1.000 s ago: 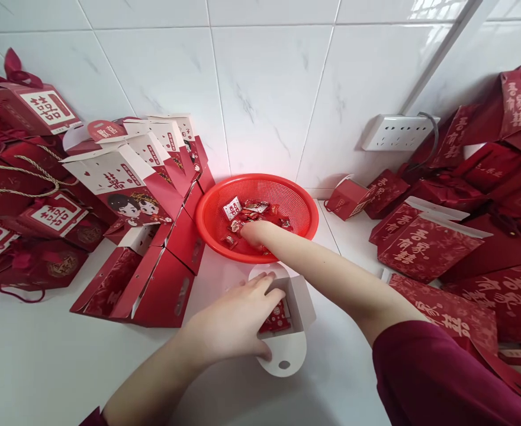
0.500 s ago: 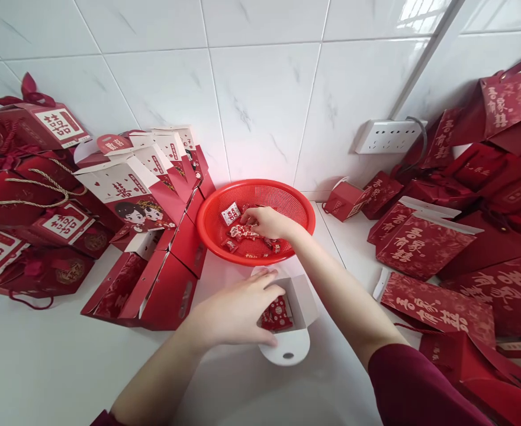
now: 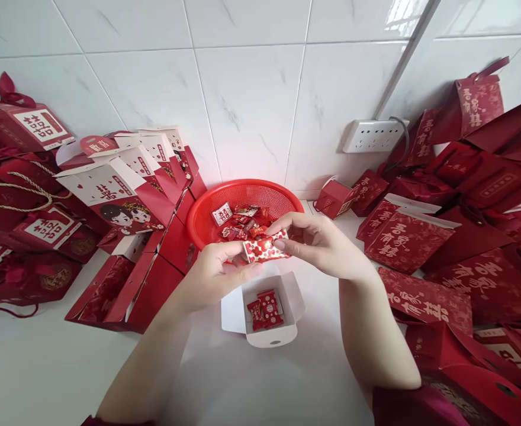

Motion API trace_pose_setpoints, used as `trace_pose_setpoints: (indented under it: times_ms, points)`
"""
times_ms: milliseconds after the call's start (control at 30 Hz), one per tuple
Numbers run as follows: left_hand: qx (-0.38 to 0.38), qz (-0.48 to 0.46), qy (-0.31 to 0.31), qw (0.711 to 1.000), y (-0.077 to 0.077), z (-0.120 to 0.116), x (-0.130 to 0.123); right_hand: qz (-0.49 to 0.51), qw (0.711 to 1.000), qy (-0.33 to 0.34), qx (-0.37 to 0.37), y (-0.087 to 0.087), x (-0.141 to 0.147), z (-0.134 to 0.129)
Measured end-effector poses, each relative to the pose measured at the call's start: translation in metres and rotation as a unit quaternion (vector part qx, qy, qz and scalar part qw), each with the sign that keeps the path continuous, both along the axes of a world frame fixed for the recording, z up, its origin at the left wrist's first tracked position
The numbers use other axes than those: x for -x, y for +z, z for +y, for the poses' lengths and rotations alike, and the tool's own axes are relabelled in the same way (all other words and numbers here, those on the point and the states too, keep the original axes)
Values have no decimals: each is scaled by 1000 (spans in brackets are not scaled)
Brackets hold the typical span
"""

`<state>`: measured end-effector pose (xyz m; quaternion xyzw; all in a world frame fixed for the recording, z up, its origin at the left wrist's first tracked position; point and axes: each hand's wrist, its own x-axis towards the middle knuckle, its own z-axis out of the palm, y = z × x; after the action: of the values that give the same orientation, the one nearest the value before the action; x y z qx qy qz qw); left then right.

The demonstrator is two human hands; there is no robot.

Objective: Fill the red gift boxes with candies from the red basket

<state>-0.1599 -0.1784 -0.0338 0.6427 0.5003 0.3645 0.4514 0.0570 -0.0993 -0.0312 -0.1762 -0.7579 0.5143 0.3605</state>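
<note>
A wrapped candy (image 3: 266, 248), white and gold with red flowers, is held level between both hands. My left hand (image 3: 218, 273) pinches its left end, thumb in front. At the right end, the thumb and fingers of my right hand (image 3: 316, 244) are closed on it. Just below the hands stands a small white-lined box (image 3: 292, 299), its flaps spread open. Inside it lie red wrapped candies (image 3: 270, 309). Behind the hands is a red plastic basket (image 3: 200, 216) with several wrapped sweets (image 3: 243, 223) in it, partly covered by the hands.
Red gift boxes with drawn couples (image 3: 125, 201) stand in a row on the left, beside ribboned boxes (image 3: 42, 127). Many red gift bags (image 3: 396, 239) crowd the right. A white power strip (image 3: 373, 136) is on the tiled wall.
My right hand has come out of the basket with the flowered candy. My left hand has left the box and now grips the candy's other end. The view has shifted slightly.
</note>
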Motion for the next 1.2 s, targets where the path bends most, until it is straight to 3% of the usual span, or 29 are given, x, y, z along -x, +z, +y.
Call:
trace_pose_setpoints:
  times_ms: [400,767,1000,1200]
  points:
    - [-4,-58,-1,998,-2,0,3,-18,999,-20,-23,2,5,-7]
    - [-40,-125,15,991,-8,8,0,-70,984,-37,-159,3,6,-3]
    - [-43,-104,11,994,-6,7,3,-82,971,-70,-213,3,6,-6]
    - [-41,-91,17,995,-7,5,2,-75,973,-57,-209,3,6,-7]
